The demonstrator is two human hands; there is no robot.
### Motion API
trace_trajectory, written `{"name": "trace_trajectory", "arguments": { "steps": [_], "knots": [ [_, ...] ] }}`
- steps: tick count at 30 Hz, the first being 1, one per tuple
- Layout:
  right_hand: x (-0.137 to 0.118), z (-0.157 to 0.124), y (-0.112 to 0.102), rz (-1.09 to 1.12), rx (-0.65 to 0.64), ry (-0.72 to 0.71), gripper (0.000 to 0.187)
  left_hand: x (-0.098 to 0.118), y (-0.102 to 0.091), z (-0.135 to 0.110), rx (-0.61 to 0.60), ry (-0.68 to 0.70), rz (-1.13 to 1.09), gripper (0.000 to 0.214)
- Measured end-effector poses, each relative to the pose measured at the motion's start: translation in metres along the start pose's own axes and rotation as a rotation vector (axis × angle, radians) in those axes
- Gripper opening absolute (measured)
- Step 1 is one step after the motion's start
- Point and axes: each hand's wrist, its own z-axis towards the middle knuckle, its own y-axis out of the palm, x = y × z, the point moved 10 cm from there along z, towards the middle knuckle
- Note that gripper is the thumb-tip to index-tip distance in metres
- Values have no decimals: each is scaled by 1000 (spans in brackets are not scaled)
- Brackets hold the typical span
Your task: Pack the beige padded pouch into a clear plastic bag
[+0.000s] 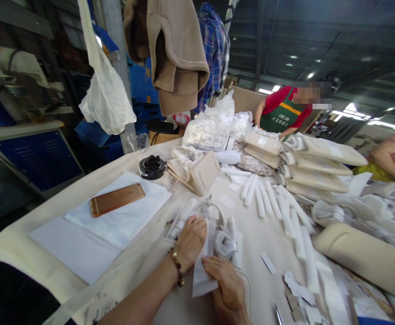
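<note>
Cream cloth-covered table [48, 216] fills the view from the near edge outward.

Left hand [190, 239], with a brown beaded bracelet [177, 266] at the wrist, enters from 7 o'clock. It lies knuckles-up on a soft white fabric bundle with looped cord [224, 243], fingers curled closed over the bundle's left end.

Right hand [229, 291] enters from 6 o'clock. Its fingers are pressed together and laid on the lower right edge of a flat white rectangular sheet [200, 277]. Whether the thumb pinches the sheet from below cannot be told.

Key relation:
- The sheet lies between the two hands, long axis running 12 to 6 o'clock. Its upper end is tucked under the left hand.
- The bundle lies at 12 o'clock from the right hand and reaches toward 3 o'clock from the left hand.
- The left hand is nearer the bundle; the right hand is nearer the sheet's free end.

Surroundings, taken from the hands:
- large pale paper sheets [123, 221] at 10 o'clock, bearing a rose-gold smartphone [117, 199]
- loose white fabric rolls [272, 203] at 1 o'clock
- small white paper slips [268, 262] at 3 o'clock
</note>
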Motion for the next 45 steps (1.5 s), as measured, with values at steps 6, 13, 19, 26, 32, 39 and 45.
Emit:
{"name": "trace_trajectory", "arguments": {
  "steps": [6, 13, 19, 26, 32, 39, 45],
  "knots": [
    [-14, 1, 8, -40, -30, -66, 26, -13, -21, -6, 140, -113, -99, 35],
    [-17, -5, 14, -80, -146, -127, 30, -21, -26, -8, 205, -127, -208, 46],
    [-29, -13, 23, -243, -283, -236, 41, -23, -28, -9, 235, -134, -235, 46],
    [-27, -27, 38, -306, -493, -258, 45, -9, -37, -11, 225, -86, -182, 37],
    [-31, -25, 33, -292, -433, -259, 45, 36, -42, -43, 18, 275, -67, 22],
    [-40, -29, 29, -251, -415, -298, 41, 39, -44, -76, -11, 450, 26, 23],
    [-39, -23, 31, -156, -438, -235, 35, 54, -47, -94, -2, 591, 74, 32]
  ]
}}
